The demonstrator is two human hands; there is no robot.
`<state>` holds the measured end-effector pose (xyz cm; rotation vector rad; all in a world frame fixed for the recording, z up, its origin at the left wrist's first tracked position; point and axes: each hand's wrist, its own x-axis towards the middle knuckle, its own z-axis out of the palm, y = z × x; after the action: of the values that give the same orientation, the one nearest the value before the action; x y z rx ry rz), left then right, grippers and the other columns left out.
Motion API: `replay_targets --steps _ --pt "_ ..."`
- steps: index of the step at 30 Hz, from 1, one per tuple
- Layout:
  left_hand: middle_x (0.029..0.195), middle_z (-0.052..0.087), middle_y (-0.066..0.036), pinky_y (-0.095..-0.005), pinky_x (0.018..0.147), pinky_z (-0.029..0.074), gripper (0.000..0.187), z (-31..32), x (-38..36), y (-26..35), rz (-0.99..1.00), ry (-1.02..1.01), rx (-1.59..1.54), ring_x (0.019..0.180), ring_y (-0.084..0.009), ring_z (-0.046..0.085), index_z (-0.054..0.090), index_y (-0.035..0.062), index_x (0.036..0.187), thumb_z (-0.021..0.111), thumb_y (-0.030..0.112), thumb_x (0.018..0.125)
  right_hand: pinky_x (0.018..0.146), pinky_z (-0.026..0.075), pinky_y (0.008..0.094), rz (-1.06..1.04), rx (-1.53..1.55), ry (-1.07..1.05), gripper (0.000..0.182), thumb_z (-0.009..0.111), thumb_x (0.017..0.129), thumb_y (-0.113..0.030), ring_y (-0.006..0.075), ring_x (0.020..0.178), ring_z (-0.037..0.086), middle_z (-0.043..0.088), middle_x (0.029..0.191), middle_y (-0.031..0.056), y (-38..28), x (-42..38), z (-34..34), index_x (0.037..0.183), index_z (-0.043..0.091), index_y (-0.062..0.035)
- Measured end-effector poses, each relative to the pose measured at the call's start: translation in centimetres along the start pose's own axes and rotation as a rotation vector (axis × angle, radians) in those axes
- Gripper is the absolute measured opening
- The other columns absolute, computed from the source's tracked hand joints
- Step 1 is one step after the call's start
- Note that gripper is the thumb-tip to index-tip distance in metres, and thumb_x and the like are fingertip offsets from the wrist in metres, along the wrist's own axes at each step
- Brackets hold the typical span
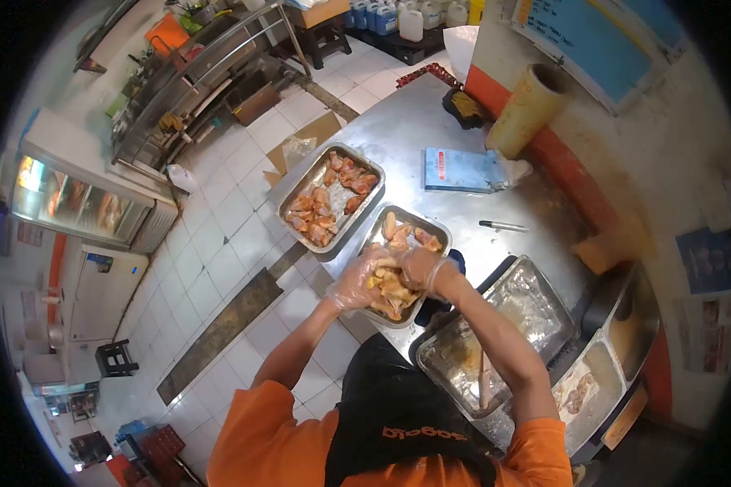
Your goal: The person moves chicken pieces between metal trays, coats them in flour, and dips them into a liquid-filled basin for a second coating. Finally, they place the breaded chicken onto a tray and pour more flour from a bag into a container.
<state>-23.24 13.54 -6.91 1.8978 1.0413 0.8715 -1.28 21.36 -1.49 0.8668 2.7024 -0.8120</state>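
Both my hands, in clear plastic gloves, are over a metal tray (444,230) of raw chicken pieces (391,296). At the tray's left side, my left hand (360,280) has its fingers bent in against the pale pieces. My right hand (423,269) reaches in from the right, its fingers curled down onto the chicken. What lies between the fingertips is too small to make out. Beyond it to the upper left, a second metal tray (294,183) holds reddish, seasoned-looking chicken pieces (321,213).
A large metal tray (442,357) with a wooden-looking handle lies right of my body. Near it are a bin with a little chicken (578,391), a marker (504,226), a blue box (460,170) and a plastic film roll (528,114). The table's left edge borders tiled floor (211,235).
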Motion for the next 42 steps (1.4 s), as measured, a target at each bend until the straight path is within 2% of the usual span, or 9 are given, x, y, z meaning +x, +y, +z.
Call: replay_targets --steps 5,8,14,17,20,27,34,39,42 --pt "0.13 0.058 -0.017 -0.0443 0.106 0.044 0.068 0.3 -0.6 1.6 -0.164 0.082 0.021 0.125 -0.0384 0.054 0.049 0.0069 0.134 0.073 0.014 0.071 0.094 0.052 0.0451 0.051 0.017 0.018 0.048 0.055 0.092 -0.019 0.0346 0.109 0.067 0.071 0.118 0.0158 -0.8 0.8 -3.2 0.139 0.057 -0.0111" --pt "0.13 0.055 -0.017 -0.0448 0.107 0.042 0.065 1.9 -0.8 -0.1 -0.126 0.266 -0.057 0.124 -0.0395 0.052 0.05 0.0071 0.133 0.075 0.017 0.073 0.092 0.051 0.0481 0.015 0.248 0.399 0.028 0.06 0.09 -0.023 0.0416 0.098 0.067 0.071 0.103 0.0204 1.8 1.3 -1.3 0.111 0.067 -0.0066" --pt "0.126 0.052 -0.016 -0.0437 0.105 0.043 0.07 1.2 -1.0 0.8 -0.137 0.165 0.117 0.12 -0.0373 0.053 0.05 0.0072 0.128 0.086 0.016 0.068 0.093 0.051 0.0477 0.477 0.136 0.141 0.04 0.063 0.087 -0.018 0.0385 0.102 0.066 0.071 0.106 0.0192 1.5 -0.9 -2.1 0.127 0.066 -0.0122" --pt "0.124 0.053 -0.017 -0.0443 0.103 0.045 0.074 0.6 -0.1 2.9 -0.201 0.113 0.102 0.118 -0.0384 0.053 0.053 0.0075 0.123 0.092 0.02 0.061 0.096 0.05 0.0468 0.213 0.234 0.504 0.03 0.061 0.087 -0.027 0.0342 0.109 0.066 0.071 0.114 0.0156 -1.4 -2.4 -4.1 0.111 0.071 -0.013" --pt "0.123 0.054 -0.016 -0.0442 0.102 0.045 0.082 0.6 0.1 3.2 -0.295 0.055 0.041 0.119 -0.0375 0.053 0.055 0.008 0.121 0.098 0.028 0.054 0.102 0.045 0.0471 -0.033 0.218 0.388 0.03 0.063 0.086 -0.026 0.0324 0.113 0.064 0.07 0.115 0.0143 -1.1 -0.8 -1.1 0.112 0.071 -0.0129" --pt "0.135 0.051 -0.017 -0.0433 0.109 0.041 0.089 1.1 -0.6 2.4 -0.295 0.07 -0.001 0.131 -0.0363 0.048 0.055 0.012 0.128 0.099 0.034 0.054 0.109 0.039 0.0475 -0.06 0.377 0.319 0.05 0.068 0.084 -0.035 0.0357 0.117 0.06 0.065 0.126 0.0172 -0.5 -0.7 0.9 0.13 0.065 -0.0153" --pt "0.136 0.049 -0.016 -0.0442 0.111 0.039 0.099 2.5 -0.6 1.6 -0.211 0.204 -0.057 0.131 -0.0376 0.046 0.056 0.0102 0.13 0.101 0.031 0.045 0.108 0.042 0.0509 -0.023 0.408 0.706 0.059 0.071 0.075 -0.029 0.0442 0.122 0.054 0.057 0.134 0.0265 -2.5 0.0 5.2 0.131 0.065 -0.0093" --pt "0.136 0.05 -0.014 -0.0428 0.11 0.04 0.101 3.0 -0.8 0.1 -0.194 0.29 -0.025 0.127 -0.0356 0.049 0.057 0.009 0.132 0.1 0.026 0.042 0.104 0.041 0.0514 -0.036 0.357 0.673 0.058 0.071 0.077 -0.031 0.0428 0.119 0.053 0.059 0.13 0.0236 -2.1 -0.2 5.7 0.131 0.065 -0.0113" --pt "0.131 0.056 -0.014 -0.0438 0.11 0.041 0.088 2.3 -0.4 1.9 -0.185 0.264 -0.05 0.125 -0.0349 0.052 0.061 0.0078 0.125 0.1 0.032 0.05 0.11 0.036 0.0521 -0.039 0.44 0.594 0.058 0.075 0.078 -0.035 0.0426 0.125 0.05 0.059 0.131 0.0199 -1.1 0.2 5.7 0.133 0.065 -0.0157"
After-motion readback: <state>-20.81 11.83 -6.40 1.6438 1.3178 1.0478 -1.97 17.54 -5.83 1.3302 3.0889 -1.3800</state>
